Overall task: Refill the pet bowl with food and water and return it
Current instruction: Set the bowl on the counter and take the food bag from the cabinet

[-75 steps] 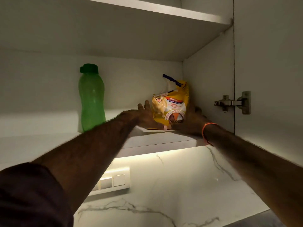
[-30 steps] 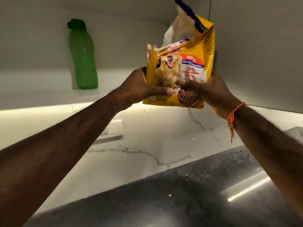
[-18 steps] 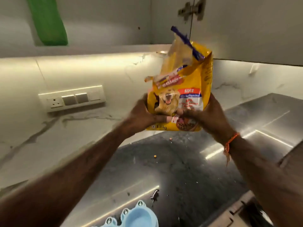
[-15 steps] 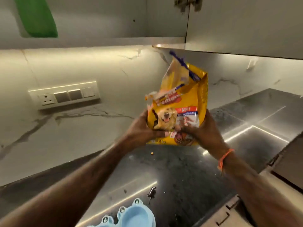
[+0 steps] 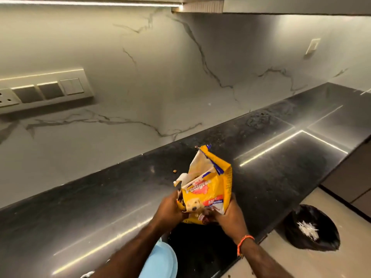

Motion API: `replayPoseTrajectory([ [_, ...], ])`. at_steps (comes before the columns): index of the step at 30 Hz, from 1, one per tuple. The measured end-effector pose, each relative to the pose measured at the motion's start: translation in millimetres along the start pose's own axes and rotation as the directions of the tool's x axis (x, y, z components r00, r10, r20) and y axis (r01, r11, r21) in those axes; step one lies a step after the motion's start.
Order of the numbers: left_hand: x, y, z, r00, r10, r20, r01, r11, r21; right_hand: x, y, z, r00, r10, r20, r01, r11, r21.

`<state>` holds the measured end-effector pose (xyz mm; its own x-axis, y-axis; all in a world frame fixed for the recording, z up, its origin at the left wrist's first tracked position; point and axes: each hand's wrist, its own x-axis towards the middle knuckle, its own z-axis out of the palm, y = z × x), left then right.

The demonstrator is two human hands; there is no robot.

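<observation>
A yellow dog food bag (image 5: 208, 187) with a torn-open top stands upright just above the black countertop (image 5: 281, 173). My left hand (image 5: 169, 210) grips its lower left side and my right hand (image 5: 230, 218) grips its lower right side. The light blue pet bowl (image 5: 160, 261) lies on the counter near the front edge, mostly hidden under my left forearm. Whether the bag's base touches the counter I cannot tell.
A stray kibble (image 5: 175, 171) lies on the counter left of the bag. A switch panel (image 5: 44, 91) is on the marble backsplash at left. A bin with a black liner (image 5: 313, 231) stands on the floor at right, past the counter's front edge.
Both hands have brought the bag from the upper cabinet shelf down to counter level. The green bottle and cabinet have gone out of view; the blue bowl is now under my left arm.
</observation>
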<state>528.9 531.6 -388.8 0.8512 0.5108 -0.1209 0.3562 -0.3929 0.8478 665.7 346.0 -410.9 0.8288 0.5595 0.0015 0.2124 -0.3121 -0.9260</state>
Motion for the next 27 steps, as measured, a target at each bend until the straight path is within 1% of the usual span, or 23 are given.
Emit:
replayPoseTrajectory([
  [3,4,-8,9,0.999,-0.033,0.016,0.033,0.999,-0.02,2,20,4,0.999,0.026,0.021,-0.026,1.0,-0.001],
  [7,10,-5,2,0.998,-0.007,0.069,0.005,0.999,0.037,10,22,2,0.999,0.032,0.033,-0.031,0.999,-0.023],
  [9,9,-1,-5,0.993,0.008,0.116,-0.012,0.999,0.034,9,19,1,0.999,0.027,0.04,-0.025,0.998,-0.051],
  [11,5,5,-12,0.983,0.026,0.182,-0.03,0.999,0.023,6,14,1,0.999,0.014,0.041,-0.012,0.999,-0.043],
  [12,4,11,-17,0.979,0.031,0.203,-0.036,0.999,0.019,5,9,1,1.0,-0.004,0.029,0.005,1.0,-0.03],
  [14,1,21,-26,0.979,0.049,0.198,-0.056,0.998,0.028,4,-3,-1,0.996,-0.077,-0.054,0.074,0.996,-0.046],
  [15,-2,26,-32,0.985,0.059,0.162,-0.07,0.996,0.063,4,-12,-2,0.984,-0.135,-0.114,0.128,0.989,-0.069],
  [17,-6,38,-46,0.993,0.118,0.02,-0.119,0.984,0.131,10,-36,-5,0.938,-0.265,-0.224,0.238,0.961,-0.143],
  [19,-12,56,-62,0.971,0.212,-0.114,-0.191,0.966,0.173,17,-65,-9,0.887,-0.374,-0.27,0.331,0.923,-0.195],
  [20,-15,68,-72,0.95,0.267,-0.161,-0.232,0.95,0.207,19,-83,-10,0.868,-0.42,-0.265,0.378,0.905,-0.197],
  [22,-23,96,-95,0.896,0.377,-0.234,-0.301,0.904,0.304,25,-121,-13,0.827,-0.511,-0.234,0.481,0.859,-0.174],
  [24,-33,125,-122,0.839,0.454,-0.3,-0.338,0.867,0.366,31,-161,-14,0.765,-0.603,-0.226,0.585,0.798,-0.145],
  [26,-47,154,-155,0.762,0.537,-0.363,-0.377,0.823,0.425,35,-209,-15,0.679,-0.698,-0.226,0.691,0.712,-0.124],
  [27,-55,168,-173,0.711,0.587,-0.387,-0.398,0.789,0.468,37,-234,-15,0.622,-0.75,-0.224,0.744,0.655,-0.132],
])
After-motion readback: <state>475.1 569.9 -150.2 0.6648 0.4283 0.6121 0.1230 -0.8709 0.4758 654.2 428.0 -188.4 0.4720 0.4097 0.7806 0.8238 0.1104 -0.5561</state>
